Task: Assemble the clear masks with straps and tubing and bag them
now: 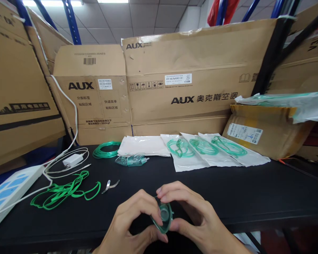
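Note:
Both hands hold a small clear green plastic mask piece [164, 216] just above the near edge of the black table [228, 190]. My left hand [132, 225] pinches its left side with thumb and fingers. My right hand [193, 215] curls over its top and right side. A small bent metal clip [110, 185] lies on the table just left of my hands. Beyond it a green elastic strap [63, 192] lies in loose loops.
At the back of the table lie a coil of green tubing [106, 150], a clear green mask part [131, 161], a flat stack of white bags [144, 145] and three sealed bags with green masks [214, 150]. A white charger [72, 159] and power strip [7, 192] sit left. Cardboard boxes [190, 77] wall the back.

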Tool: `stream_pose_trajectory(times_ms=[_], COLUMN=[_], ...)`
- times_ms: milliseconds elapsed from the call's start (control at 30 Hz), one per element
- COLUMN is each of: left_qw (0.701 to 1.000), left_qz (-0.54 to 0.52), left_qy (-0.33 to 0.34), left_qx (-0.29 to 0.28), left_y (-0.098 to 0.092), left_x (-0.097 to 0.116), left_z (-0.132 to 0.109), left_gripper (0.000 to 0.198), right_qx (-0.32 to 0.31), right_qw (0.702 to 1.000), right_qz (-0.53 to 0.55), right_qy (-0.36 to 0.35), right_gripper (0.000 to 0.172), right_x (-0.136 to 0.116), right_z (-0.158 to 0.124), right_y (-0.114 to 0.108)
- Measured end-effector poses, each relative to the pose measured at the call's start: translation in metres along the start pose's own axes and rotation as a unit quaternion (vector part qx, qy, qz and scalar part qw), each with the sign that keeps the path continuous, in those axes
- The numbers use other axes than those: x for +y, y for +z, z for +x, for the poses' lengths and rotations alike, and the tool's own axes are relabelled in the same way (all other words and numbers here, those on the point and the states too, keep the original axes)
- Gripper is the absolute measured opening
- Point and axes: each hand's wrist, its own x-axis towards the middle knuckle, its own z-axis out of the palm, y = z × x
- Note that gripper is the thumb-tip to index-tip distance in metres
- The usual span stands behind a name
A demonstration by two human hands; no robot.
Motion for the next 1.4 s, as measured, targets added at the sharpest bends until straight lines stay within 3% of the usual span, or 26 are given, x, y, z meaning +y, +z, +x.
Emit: stream_pose_trajectory(times_ms=[200, 333, 500, 700, 933, 1133, 1233, 1333, 1400], left_qw=[1.000, 0.999, 0.995, 0.988, 0.989, 0.994, 0.997, 0.999, 0.998], left_qz=[-0.007, -0.019, -0.043, -0.065, -0.071, -0.025, 0.014, 0.034, 0.060], left_qy=[-0.005, -0.033, -0.072, -0.126, -0.110, -0.090, -0.059, -0.025, 0.000], left_qx=[-0.018, -0.030, -0.057, -0.069, -0.067, -0.063, -0.042, -0.003, 0.019], left_y=[-0.002, -0.003, -0.004, -0.005, -0.003, -0.004, -0.004, -0.002, -0.001], left_x=[0.001, 0.003, 0.003, 0.000, -0.006, -0.003, 0.002, 0.005, 0.005], left_z=[0.002, 0.002, -0.003, -0.009, -0.012, -0.010, -0.005, -0.001, 0.000], left_gripper=[0.016, 0.012, 0.009, 0.011, 0.014, 0.010, 0.010, 0.013, 0.009], right_qx=[-0.020, -0.036, -0.081, -0.105, -0.104, -0.089, -0.057, -0.046, -0.046], right_qw=[1.000, 0.999, 0.994, 0.992, 0.992, 0.994, 0.995, 0.993, 0.992], right_qz=[-0.005, -0.003, 0.000, -0.014, -0.046, -0.025, 0.011, 0.055, 0.065], right_qy=[-0.002, 0.038, 0.077, 0.074, 0.058, 0.064, 0.077, 0.092, 0.096], right_gripper=[0.029, 0.013, 0.021, 0.026, 0.036, 0.032, 0.025, 0.033, 0.028], right_x=[-0.003, -0.010, -0.013, -0.015, -0.015, -0.011, -0.009, -0.008, -0.008], right_z=[0.000, 0.001, 0.002, 0.003, 0.001, 0.004, 0.004, 0.003, 0.002], right_y=[0.001, 0.000, -0.001, -0.002, 0.000, 0.001, 0.000, -0.001, -0.002])
